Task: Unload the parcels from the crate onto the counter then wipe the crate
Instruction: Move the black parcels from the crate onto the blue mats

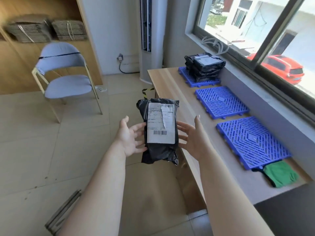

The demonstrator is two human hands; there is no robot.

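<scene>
Holding one black parcel [160, 130] between left hand [131, 138] and right hand [192, 138], fingers spread; stack [204, 67] at one o'clock, cloth [279, 174] unused, crate unseen.

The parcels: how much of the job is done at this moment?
Done: a stack of black parcels sits on the far blue mat. In hand: one labelled black parcel between left hand and right hand. Left: the green cloth lies untouched; the crate is not in view.
</scene>
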